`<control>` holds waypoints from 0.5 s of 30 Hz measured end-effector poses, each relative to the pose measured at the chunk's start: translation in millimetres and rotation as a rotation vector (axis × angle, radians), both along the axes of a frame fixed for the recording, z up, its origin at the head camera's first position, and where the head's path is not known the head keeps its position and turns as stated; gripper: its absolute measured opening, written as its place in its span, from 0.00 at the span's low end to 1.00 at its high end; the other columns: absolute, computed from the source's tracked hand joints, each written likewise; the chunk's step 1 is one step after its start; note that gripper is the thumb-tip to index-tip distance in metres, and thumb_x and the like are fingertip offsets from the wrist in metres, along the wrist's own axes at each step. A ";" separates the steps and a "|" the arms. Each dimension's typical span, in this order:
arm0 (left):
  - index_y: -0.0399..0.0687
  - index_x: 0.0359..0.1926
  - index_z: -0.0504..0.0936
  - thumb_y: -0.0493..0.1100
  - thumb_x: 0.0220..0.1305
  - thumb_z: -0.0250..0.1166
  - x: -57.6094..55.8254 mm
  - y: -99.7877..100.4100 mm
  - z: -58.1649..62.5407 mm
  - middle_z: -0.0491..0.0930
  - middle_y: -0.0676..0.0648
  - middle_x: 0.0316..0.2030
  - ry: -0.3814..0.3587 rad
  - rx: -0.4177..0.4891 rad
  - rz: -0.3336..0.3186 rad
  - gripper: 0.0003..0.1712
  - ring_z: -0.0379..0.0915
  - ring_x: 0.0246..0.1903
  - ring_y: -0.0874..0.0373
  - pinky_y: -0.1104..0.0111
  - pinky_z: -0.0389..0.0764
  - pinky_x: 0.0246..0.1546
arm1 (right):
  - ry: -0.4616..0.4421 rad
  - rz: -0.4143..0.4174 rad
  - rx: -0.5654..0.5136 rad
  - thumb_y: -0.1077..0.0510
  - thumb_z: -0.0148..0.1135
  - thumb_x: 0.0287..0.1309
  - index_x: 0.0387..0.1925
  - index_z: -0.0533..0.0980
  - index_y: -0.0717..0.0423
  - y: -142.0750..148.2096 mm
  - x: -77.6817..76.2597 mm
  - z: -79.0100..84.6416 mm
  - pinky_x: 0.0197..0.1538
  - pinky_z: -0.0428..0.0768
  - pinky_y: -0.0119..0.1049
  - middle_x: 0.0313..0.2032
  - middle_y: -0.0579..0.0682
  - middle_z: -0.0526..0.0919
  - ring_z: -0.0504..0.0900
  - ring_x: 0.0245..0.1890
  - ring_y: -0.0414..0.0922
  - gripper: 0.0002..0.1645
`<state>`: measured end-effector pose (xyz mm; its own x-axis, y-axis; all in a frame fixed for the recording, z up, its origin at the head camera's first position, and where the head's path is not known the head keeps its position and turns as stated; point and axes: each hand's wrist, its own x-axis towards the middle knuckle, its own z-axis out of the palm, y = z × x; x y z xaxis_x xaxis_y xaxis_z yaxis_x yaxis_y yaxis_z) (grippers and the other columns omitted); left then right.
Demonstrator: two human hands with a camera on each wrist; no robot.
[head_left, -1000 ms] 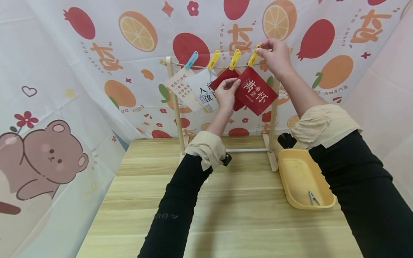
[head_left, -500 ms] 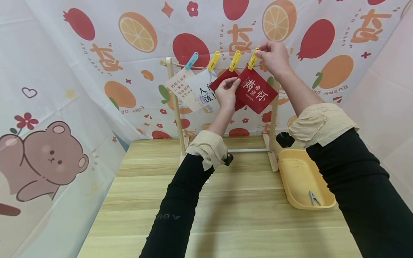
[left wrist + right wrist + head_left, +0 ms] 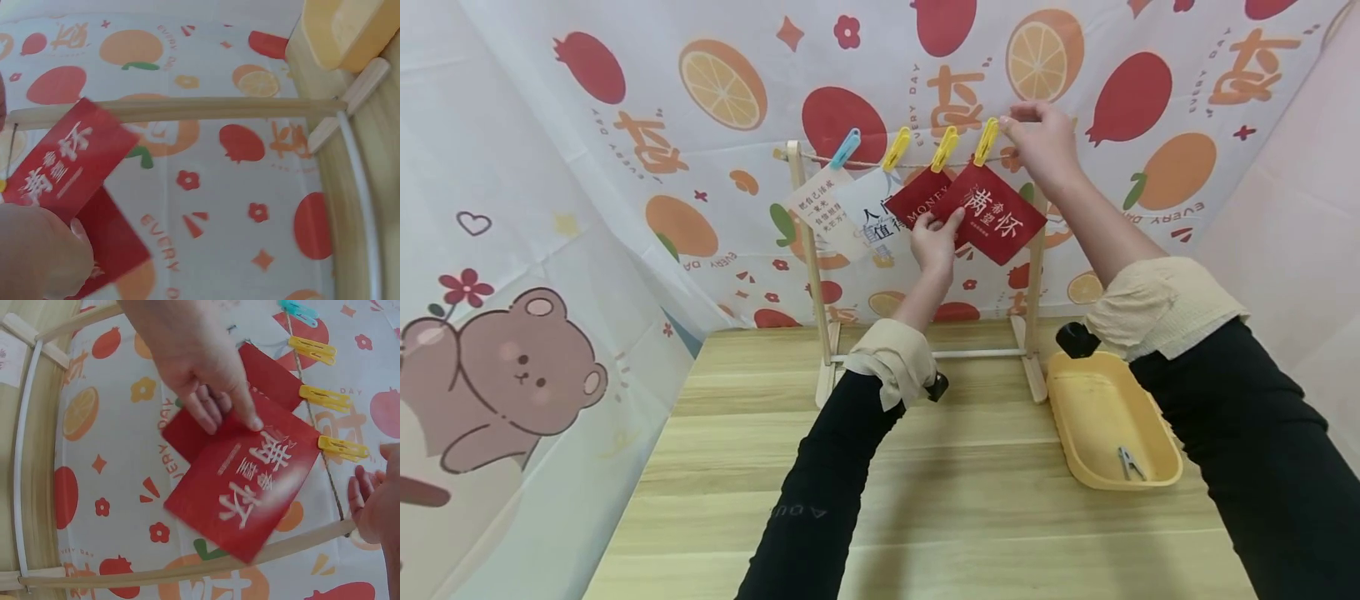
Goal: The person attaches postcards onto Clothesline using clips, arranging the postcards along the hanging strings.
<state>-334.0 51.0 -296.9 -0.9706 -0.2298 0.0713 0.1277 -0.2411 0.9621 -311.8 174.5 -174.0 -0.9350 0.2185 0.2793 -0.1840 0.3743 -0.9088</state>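
A red card with white characters (image 3: 1000, 218) hangs from a yellow clothespin (image 3: 987, 142) on the string at the right. My left hand (image 3: 934, 246) pinches its lower left edge, thumb on the printed face; the fingers (image 3: 206, 407) curl below the thumb in the right wrist view. My right hand (image 3: 1047, 146) stands just right of the clothespin, its fingers apart from it. Behind the held card hangs another red card (image 3: 913, 198), partly covered, from a yellow clothespin (image 3: 945, 150). Further left hang a white card (image 3: 868, 200) and a beige card (image 3: 822, 204).
The wooden rack (image 3: 1035, 283) with its string stands at the table's back, near the printed backdrop (image 3: 745, 250). A yellow tray (image 3: 1093, 408) holding a grey clothespin (image 3: 1129, 463) sits right of it. A blue clothespin (image 3: 846, 148) clips the beige card.
My right hand has let go of the rightmost yellow clothespin and drawn slightly right. My left hand has slid down along the red card's edge, uncovering print on the card behind.
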 end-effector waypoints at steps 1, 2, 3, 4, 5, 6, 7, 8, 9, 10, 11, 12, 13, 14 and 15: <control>0.38 0.46 0.74 0.43 0.52 0.70 1.2 0.6 -5.5 0.79 0.47 0.34 -0.002 0.008 -0.003 0.22 0.77 0.32 0.59 0.67 0.80 0.37 | 0.029 -0.017 -0.018 0.50 0.55 0.62 0.58 0.67 0.54 2.4 2.3 -2.9 0.38 0.75 0.29 0.51 0.48 0.71 0.74 0.31 0.38 0.26; 0.38 0.45 0.74 0.42 0.52 0.70 2.3 1.1 -12.5 0.78 0.47 0.33 -0.005 0.004 -0.011 0.21 0.76 0.30 0.59 0.67 0.79 0.37 | 0.059 -0.028 -0.034 0.51 0.56 0.61 0.56 0.69 0.55 5.5 5.2 -6.8 0.37 0.75 0.28 0.48 0.48 0.72 0.74 0.30 0.38 0.23; 0.37 0.44 0.73 0.40 0.52 0.70 4.2 1.5 -20.5 0.77 0.48 0.32 -0.008 0.001 -0.032 0.20 0.75 0.29 0.60 0.66 0.79 0.37 | 0.081 -0.029 -0.041 0.52 0.56 0.62 0.54 0.70 0.56 9.5 8.8 -11.8 0.36 0.75 0.28 0.44 0.47 0.73 0.74 0.29 0.38 0.21; 0.36 0.43 0.74 0.39 0.52 0.69 6.6 2.3 -29.0 0.77 0.49 0.30 -0.021 0.000 -0.054 0.19 0.75 0.28 0.61 0.67 0.79 0.36 | 0.100 -0.024 -0.040 0.53 0.56 0.62 0.51 0.72 0.57 14.1 12.2 -17.9 0.33 0.75 0.27 0.41 0.47 0.74 0.74 0.27 0.39 0.18; 0.35 0.41 0.75 0.38 0.53 0.69 9.6 3.6 -38.5 0.77 0.49 0.29 -0.039 -0.007 -0.082 0.17 0.74 0.27 0.62 0.68 0.79 0.36 | 0.110 -0.018 -0.012 0.53 0.56 0.62 0.48 0.73 0.59 19.6 16.0 -25.3 0.31 0.75 0.27 0.37 0.48 0.74 0.74 0.26 0.40 0.17; 0.34 0.40 0.75 0.37 0.53 0.69 13.1 5.5 -48.5 0.77 0.49 0.29 -0.059 -0.020 -0.113 0.15 0.74 0.27 0.62 0.69 0.79 0.35 | 0.110 -0.005 0.029 0.54 0.56 0.62 0.45 0.74 0.60 26.3 19.5 -34.2 0.30 0.75 0.27 0.34 0.49 0.75 0.74 0.25 0.40 0.15; 0.34 0.40 0.76 0.36 0.54 0.68 17.4 8.2 -59.7 0.77 0.48 0.29 -0.086 -0.037 -0.146 0.13 0.74 0.27 0.60 0.70 0.79 0.34 | 0.099 0.017 0.081 0.55 0.56 0.62 0.43 0.74 0.62 33.7 23.2 -44.3 0.29 0.75 0.25 0.33 0.50 0.75 0.74 0.25 0.41 0.14; 0.34 0.39 0.77 0.35 0.55 0.67 21.8 11.7 -72.4 0.78 0.47 0.29 -0.113 -0.060 -0.177 0.12 0.75 0.28 0.59 0.69 0.79 0.35 | 0.069 0.043 0.145 0.55 0.55 0.62 0.42 0.74 0.63 42.0 27.2 -55.5 0.27 0.75 0.25 0.32 0.52 0.75 0.73 0.25 0.41 0.15; 0.33 0.40 0.78 0.34 0.55 0.66 26.4 16.3 -85.8 0.78 0.45 0.31 -0.149 -0.070 -0.208 0.12 0.76 0.29 0.56 0.68 0.80 0.35 | 0.039 0.075 0.219 0.56 0.55 0.63 0.41 0.74 0.64 50.7 30.7 -68.1 0.26 0.75 0.26 0.32 0.53 0.76 0.73 0.25 0.42 0.14; 0.33 0.40 0.78 0.34 0.55 0.66 30.8 24.4 -99.6 0.79 0.43 0.32 -0.193 -0.078 -0.229 0.11 0.76 0.31 0.53 0.66 0.80 0.36 | 0.004 0.111 0.293 0.57 0.54 0.63 0.41 0.74 0.65 61.6 34.7 -81.5 0.26 0.75 0.26 0.32 0.55 0.76 0.74 0.25 0.43 0.13; 0.33 0.39 0.79 0.34 0.55 0.67 34.8 32.9 -115.7 0.79 0.42 0.33 -0.224 -0.093 -0.252 0.11 0.77 0.32 0.51 0.64 0.80 0.36 | -0.034 0.148 0.368 0.58 0.53 0.63 0.40 0.74 0.66 73.0 38.8 -96.2 0.25 0.75 0.28 0.32 0.57 0.77 0.74 0.25 0.44 0.13; 0.36 0.37 0.80 0.37 0.55 0.67 33.3 44.3 -143.8 0.79 0.43 0.32 -0.192 -0.103 -0.274 0.10 0.77 0.30 0.52 0.66 0.81 0.33 | -0.069 0.194 0.437 0.60 0.53 0.63 0.39 0.74 0.67 84.7 42.8 -112.2 0.25 0.76 0.29 0.32 0.58 0.77 0.75 0.24 0.44 0.12; 0.38 0.36 0.80 0.39 0.54 0.68 38.0 53.6 -161.3 0.79 0.44 0.31 -0.206 -0.122 -0.293 0.10 0.77 0.30 0.52 0.65 0.81 0.32 | -0.118 0.234 0.504 0.61 0.53 0.63 0.38 0.74 0.67 95.5 48.4 -128.0 0.25 0.76 0.31 0.31 0.58 0.78 0.75 0.24 0.45 0.11; 0.40 0.35 0.80 0.41 0.53 0.69 43.1 63.1 -177.9 0.79 0.45 0.31 -0.226 -0.138 -0.310 0.10 0.77 0.29 0.52 0.64 0.81 0.31 | -0.157 0.275 0.569 0.62 0.53 0.62 0.37 0.75 0.67 106.1 54.1 -144.9 0.24 0.75 0.32 0.29 0.58 0.78 0.75 0.22 0.45 0.10; 0.42 0.32 0.80 0.43 0.52 0.70 45.6 74.8 -202.1 0.79 0.47 0.28 -0.191 -0.140 -0.321 0.11 0.77 0.26 0.54 0.67 0.81 0.27 | -0.197 0.323 0.624 0.64 0.52 0.62 0.35 0.75 0.67 116.6 60.2 -162.5 0.24 0.75 0.34 0.28 0.57 0.78 0.75 0.22 0.45 0.08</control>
<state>-288.3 125.8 -498.9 -0.9904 0.0864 -0.1083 -0.1171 -0.1047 0.9876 -251.6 291.2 -336.5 -0.9716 -0.2220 0.0814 -0.2280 0.7882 -0.5717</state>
